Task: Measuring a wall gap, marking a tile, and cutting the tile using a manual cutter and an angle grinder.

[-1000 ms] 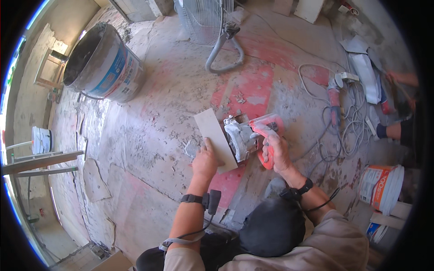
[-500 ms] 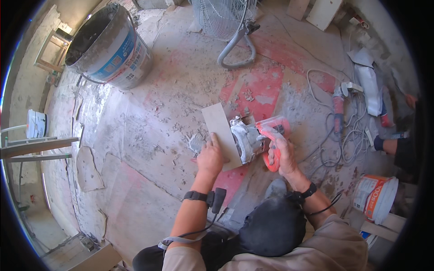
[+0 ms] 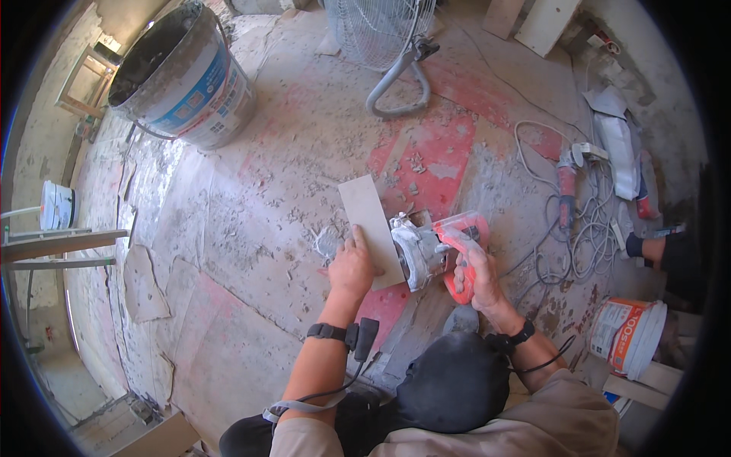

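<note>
A pale rectangular tile (image 3: 362,199) lies at a slant low over the debris-strewn floor. My left hand (image 3: 352,266) holds it at its left side, index finger stretched along its upper face and the thumb side near the lower edge. Against the tile's right edge sits a dusty red and grey handheld power cutter (image 3: 415,251) with a clear reddish cover. My right hand (image 3: 476,278) is wrapped round the cutter's red handle. The blade and its contact with the tile are hidden by the housing. Dark straps circle both my wrists.
A large mortar bucket (image 3: 198,84) stands at the far left, a wire-caged fan (image 3: 377,30) at the back. To the right lie a red power tool (image 3: 566,186), tangled cables (image 3: 601,236) and a white bucket (image 3: 628,335). Another person's foot (image 3: 636,245) shows at the right edge.
The cutter and my right hand have shifted slightly toward me along the tile's right edge. My left hand and the tile stay almost where they were.
</note>
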`<state>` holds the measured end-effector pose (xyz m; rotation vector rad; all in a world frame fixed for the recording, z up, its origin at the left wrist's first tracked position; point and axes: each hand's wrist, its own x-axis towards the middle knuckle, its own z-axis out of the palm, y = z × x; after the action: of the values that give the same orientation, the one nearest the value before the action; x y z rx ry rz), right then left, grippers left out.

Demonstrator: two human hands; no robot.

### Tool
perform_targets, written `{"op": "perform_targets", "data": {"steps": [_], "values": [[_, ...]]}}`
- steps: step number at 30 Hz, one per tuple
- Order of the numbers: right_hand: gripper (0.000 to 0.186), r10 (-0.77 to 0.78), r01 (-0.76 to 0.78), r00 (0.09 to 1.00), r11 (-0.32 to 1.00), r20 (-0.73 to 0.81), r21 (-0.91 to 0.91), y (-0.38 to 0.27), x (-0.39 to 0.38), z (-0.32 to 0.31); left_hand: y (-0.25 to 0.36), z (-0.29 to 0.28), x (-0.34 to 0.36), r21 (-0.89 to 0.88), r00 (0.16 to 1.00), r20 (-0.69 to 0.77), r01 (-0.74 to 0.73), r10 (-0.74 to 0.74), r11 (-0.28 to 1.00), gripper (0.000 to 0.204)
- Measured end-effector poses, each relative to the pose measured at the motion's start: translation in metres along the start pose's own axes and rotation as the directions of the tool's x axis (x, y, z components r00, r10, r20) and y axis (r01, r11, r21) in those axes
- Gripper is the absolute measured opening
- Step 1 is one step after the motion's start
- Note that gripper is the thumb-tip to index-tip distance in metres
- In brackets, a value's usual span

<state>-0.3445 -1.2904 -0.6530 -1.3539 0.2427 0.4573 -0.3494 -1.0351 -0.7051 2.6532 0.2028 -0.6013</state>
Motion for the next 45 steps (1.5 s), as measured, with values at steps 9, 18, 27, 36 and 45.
{"op": "perform_targets", "data": {"steps": [9,18,27,36,45], "values": [[0.057,0.094,-0.095,0.995,0.995,-0.037,-0.041,0.003,-0.014,-0.004,0.000,0.001,-0.001,-0.026,1.000,-0.010,0.015,-0.015,1.000,0.114],[0.053,0.091,-0.090,0.995,0.995,-0.028,0.034,-0.001,-0.017,-0.003,0.001,-0.001,-0.001,-0.014,0.999,-0.006,0.034,-0.034,0.999,0.112],[0.047,0.040,-0.043,0.998,0.997,-0.044,-0.070,-0.003,-0.011,0.003,0.002,-0.002,-0.003,-0.032,1.000,-0.014,0.027,-0.027,0.999,0.111],[0.053,0.036,-0.039,0.999,0.997,-0.040,-0.071,-0.003,-0.017,0.003,0.001,-0.002,-0.003,-0.034,0.999,-0.022,0.026,-0.027,0.999,0.111],[0.050,0.034,-0.035,0.999,0.997,-0.005,-0.070,-0.008,-0.019,0.010,-0.006,-0.005,-0.005,-0.040,0.997,-0.082,-0.018,0.014,0.999,0.109]]}}
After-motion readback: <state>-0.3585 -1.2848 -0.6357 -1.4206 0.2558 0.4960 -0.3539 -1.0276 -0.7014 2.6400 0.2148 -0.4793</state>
